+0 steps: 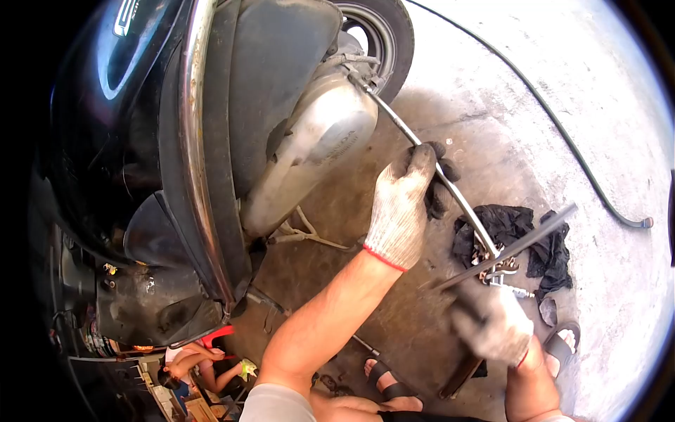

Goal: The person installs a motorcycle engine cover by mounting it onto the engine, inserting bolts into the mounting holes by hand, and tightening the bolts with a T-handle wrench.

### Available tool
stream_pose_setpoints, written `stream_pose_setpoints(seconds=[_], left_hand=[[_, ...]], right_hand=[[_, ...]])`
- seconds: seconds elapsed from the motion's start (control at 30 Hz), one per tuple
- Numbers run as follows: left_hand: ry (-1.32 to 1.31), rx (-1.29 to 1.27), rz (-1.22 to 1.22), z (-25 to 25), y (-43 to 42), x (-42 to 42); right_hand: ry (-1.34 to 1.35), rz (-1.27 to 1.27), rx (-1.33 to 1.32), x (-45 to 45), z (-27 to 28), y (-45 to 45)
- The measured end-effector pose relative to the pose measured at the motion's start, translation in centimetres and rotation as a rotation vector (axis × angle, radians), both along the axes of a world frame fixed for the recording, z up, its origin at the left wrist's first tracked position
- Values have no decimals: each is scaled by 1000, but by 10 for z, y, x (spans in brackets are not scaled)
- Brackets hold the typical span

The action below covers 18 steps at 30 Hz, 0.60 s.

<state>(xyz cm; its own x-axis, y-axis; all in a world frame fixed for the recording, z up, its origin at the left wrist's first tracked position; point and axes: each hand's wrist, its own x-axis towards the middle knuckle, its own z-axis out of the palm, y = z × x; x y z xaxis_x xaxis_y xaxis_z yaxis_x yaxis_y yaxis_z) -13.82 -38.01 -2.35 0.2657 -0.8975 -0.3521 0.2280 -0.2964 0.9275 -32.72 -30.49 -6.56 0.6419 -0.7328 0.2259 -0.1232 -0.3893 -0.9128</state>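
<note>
My left hand (pixel 404 200), in a white knit glove with dark fingers, is wrapped round the shaft of a long T-handle wrench (pixel 465 204). The wrench's far end meets the scooter's engine casing (pixel 334 130) near the rear wheel (pixel 394 42). Its crossbar (pixel 538 235) slants near my body, its lower end blurred. My right hand (pixel 489 320), also gloved, is smeared by motion just below the crossbar. Whether its fingers touch the bar cannot be made out. The black scooter (pixel 105 162) fills the left side, with a rusty metal tube (pixel 191 105) along it.
Black cloth (pixel 552 257) and several small metal parts (pixel 503 267) lie on the concrete behind the crossbar. A dark hose (pixel 555 119) curves across the floor at right. Sandalled feet (pixel 390 385) are below. Another person (pixel 211 362) sits at lower left near wooden boxes.
</note>
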Motion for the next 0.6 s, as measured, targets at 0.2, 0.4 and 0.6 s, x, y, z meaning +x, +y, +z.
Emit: stream_pose_setpoints(seconds=[0.2,0.4,0.6], left_hand=[[-26,32,30,-5,2,0],[-99,54,11,-11,2,2],[-83,49,-3,-3,3,6]], right_hand=[[-420,-499,609,-9,31,-15],[-141,-525,263,-6,24,-10],[301,-278,-384,-6,74,-39]])
